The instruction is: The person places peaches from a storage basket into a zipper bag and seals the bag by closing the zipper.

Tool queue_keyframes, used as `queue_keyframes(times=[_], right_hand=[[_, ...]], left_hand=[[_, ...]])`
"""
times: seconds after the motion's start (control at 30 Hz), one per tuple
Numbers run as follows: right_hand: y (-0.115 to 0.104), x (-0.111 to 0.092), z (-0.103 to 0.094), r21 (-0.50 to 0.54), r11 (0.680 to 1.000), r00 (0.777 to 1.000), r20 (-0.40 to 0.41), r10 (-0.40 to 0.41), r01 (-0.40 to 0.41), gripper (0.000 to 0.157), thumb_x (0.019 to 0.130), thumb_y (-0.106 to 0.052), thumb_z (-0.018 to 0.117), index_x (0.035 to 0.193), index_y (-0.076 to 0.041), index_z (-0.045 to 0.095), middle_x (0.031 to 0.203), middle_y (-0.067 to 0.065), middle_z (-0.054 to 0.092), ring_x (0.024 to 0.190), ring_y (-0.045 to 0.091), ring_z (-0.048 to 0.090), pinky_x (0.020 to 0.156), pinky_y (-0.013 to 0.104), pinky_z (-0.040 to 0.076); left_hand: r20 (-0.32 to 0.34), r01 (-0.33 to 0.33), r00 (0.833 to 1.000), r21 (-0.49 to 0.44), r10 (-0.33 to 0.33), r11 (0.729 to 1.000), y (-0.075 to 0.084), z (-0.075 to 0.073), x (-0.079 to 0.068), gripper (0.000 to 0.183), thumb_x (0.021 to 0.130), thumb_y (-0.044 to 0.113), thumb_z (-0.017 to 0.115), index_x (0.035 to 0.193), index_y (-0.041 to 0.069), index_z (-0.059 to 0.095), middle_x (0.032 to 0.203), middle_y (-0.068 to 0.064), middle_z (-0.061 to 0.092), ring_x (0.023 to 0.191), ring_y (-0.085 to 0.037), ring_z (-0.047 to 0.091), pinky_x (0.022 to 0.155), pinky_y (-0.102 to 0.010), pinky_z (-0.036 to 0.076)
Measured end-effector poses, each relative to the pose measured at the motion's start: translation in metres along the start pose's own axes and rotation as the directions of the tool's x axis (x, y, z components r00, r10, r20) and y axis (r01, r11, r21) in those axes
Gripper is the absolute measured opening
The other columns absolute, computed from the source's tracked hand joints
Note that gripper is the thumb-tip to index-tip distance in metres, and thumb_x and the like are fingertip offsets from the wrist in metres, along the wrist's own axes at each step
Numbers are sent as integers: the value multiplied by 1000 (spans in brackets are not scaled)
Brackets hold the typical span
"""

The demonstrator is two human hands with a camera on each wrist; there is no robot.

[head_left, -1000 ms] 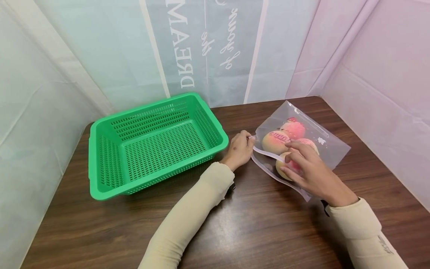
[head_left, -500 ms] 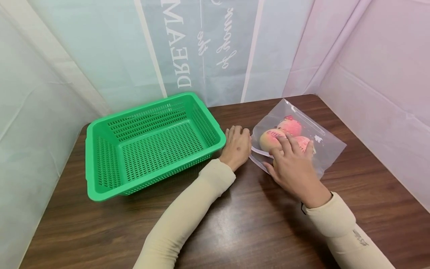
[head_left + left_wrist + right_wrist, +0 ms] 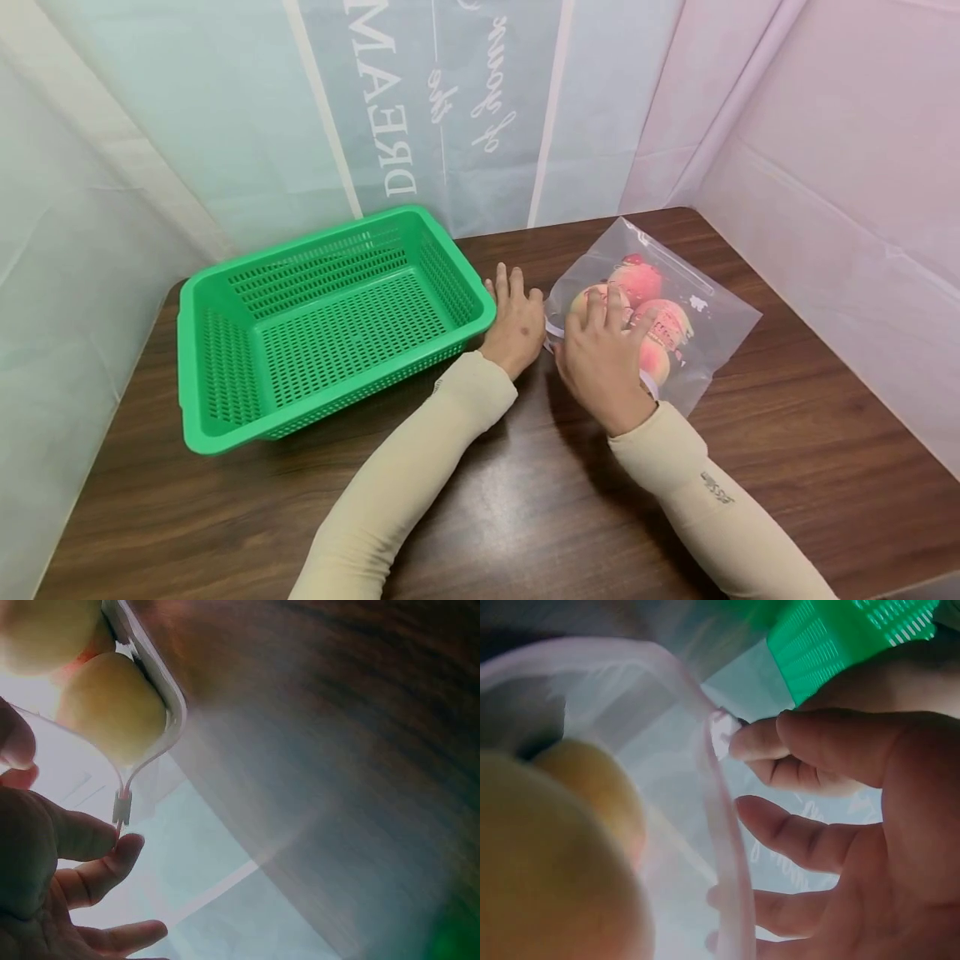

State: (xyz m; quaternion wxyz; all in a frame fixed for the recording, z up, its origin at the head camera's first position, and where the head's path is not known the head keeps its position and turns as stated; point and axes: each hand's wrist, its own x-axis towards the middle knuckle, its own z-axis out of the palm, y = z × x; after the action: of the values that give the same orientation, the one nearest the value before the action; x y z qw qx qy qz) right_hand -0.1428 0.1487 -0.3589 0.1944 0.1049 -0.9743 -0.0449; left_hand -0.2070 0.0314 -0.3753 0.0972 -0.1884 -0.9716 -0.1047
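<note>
A clear zip bag (image 3: 720, 321) with several pink-and-yellow peaches (image 3: 636, 282) lies on the right half of the table. Its lilac-edged mouth stands apart in the right wrist view. My left hand (image 3: 516, 329) is between basket and bag. In the left wrist view its thumb and index finger pinch the bag's corner, right beside a small slider (image 3: 122, 807); the other fingers extend outward. My right hand (image 3: 603, 358) reaches over the bag's near-left part, fingers spread and covering some of the peaches. In the right wrist view its fingertips reach behind the bag's edge (image 3: 727, 847), with thumb and index apart.
A green perforated basket (image 3: 197, 367) stands on the left of the brown wooden table (image 3: 480, 517), close beside my left hand. A pale printed cloth (image 3: 450, 108) hangs behind the table, with light sheeting at both sides.
My right hand has moved left across the bag, from its near-right part toward the corner by my left hand. The left hand's outer fingers have straightened. The view has shifted slightly.
</note>
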Motion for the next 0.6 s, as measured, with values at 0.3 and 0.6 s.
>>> queue_keyframes(times=[0.3, 0.6], right_hand=[[-11, 6, 11, -23, 1000, 1000, 6, 6, -6, 26, 87, -21, 69, 99, 3, 68, 136, 33, 51, 139, 50, 33, 95, 84, 21], [-14, 14, 24, -11, 999, 998, 42, 53, -53, 27, 85, -17, 71, 105, 1, 72, 138, 29, 51, 141, 47, 30, 99, 83, 17]], left_hand=[[108, -1, 994, -67, 8, 998, -1, -5, -2, 18, 100, 14, 57, 96, 2, 69, 150, -29, 34, 147, -49, 14, 117, -59, 18], [132, -5, 991, -179, 30, 984, -5, -8, -4, 32, 105, 14, 48, 86, 2, 70, 110, -17, 68, 146, -36, 25, 121, -49, 7]])
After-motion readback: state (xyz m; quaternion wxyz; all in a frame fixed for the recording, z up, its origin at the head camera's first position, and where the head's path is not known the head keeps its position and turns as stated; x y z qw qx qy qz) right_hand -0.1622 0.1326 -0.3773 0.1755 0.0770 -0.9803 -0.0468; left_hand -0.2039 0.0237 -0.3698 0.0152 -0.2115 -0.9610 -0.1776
